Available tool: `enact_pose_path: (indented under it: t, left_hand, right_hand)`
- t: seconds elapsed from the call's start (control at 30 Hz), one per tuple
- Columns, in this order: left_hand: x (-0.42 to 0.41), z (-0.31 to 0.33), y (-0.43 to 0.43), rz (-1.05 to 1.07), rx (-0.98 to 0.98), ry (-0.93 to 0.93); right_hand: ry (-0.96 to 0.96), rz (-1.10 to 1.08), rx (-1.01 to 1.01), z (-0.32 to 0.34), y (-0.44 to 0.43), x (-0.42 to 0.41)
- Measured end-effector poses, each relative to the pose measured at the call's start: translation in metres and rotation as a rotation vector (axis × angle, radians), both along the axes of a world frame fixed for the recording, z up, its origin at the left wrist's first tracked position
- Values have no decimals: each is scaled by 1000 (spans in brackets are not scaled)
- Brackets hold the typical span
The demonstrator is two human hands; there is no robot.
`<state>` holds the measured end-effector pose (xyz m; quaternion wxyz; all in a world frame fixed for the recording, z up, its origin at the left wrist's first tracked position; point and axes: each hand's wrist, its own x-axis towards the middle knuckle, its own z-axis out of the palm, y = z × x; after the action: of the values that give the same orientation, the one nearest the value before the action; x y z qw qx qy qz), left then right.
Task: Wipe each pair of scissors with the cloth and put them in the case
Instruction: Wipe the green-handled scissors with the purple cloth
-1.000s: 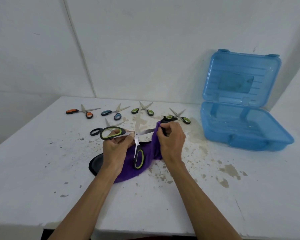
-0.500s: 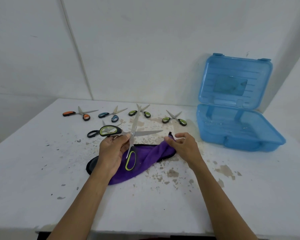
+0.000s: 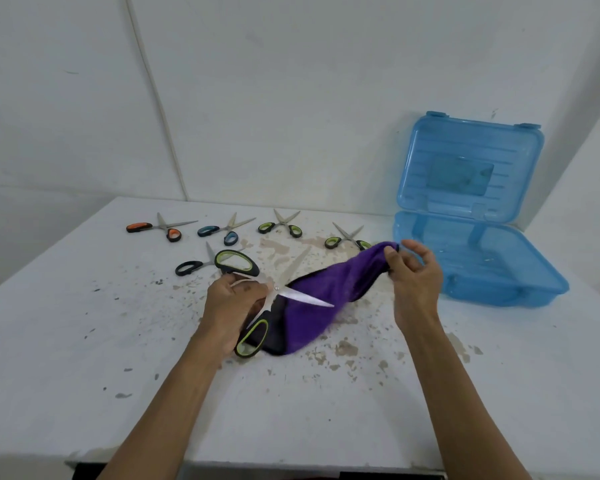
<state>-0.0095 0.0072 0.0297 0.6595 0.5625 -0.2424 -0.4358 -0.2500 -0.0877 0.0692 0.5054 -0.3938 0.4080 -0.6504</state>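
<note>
Change since half a second back: the right hand [image 3: 414, 277] has left the table [image 3: 84, 341] and risen toward the case [image 3: 478, 268]. It pinches one end of the cloth [image 3: 326, 289] between thumb and fingertips, with the remaining fingers loosely spread. That cloth, lying flat before, is now drawn out in a slanting band. Its purple side faces up, and the black underside shows at the near end, which stays low by the table.

Grip of the left hand [image 3: 229, 306] on the big scissors [image 3: 276, 289] holds as before, fingers curled near the pivot. Blades stand wide apart, one pointing up and right, the other lying across the cloth. One green-black handle sits above the hand, the other below it at the cloth's near end.

Case as before: open, lid upright against the wall.

Five pairs lie unmoved at the back:
- orange pair [image 3: 160, 228]
- blue pair [image 3: 222, 232]
- green pair [image 3: 281, 226]
- second green pair [image 3: 347, 239], just beside the lifted cloth end
- black pair [image 3: 194, 265], partly behind the big handle
</note>
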Motion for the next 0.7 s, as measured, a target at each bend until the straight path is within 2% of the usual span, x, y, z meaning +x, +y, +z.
enact_pose_path:
  t: [0.07, 0.17, 0.27, 0.37, 0.53, 0.7]
  left_hand:
    - [2, -1, 0, -25, 39, -29]
    - [4, -3, -1, -34, 62, -84]
    - [-1, -1, 0, -40, 56, -160]
    - [-5, -1, 1, -78, 64, -180]
    - [-6, -3, 3, -122, 73, -184]
    - [-9, -4, 3, -162, 41, -200]
  right_hand:
    - [239, -40, -149, 3, 7, -3]
    - [551, 88, -331, 5, 21, -1]
    - [625, 167, -419, 1, 41, 20]
    - [650, 147, -472, -16, 59, 50]
    - [1037, 83, -765, -55, 61, 76]
    - [1152, -26, -858, -47, 51, 75]
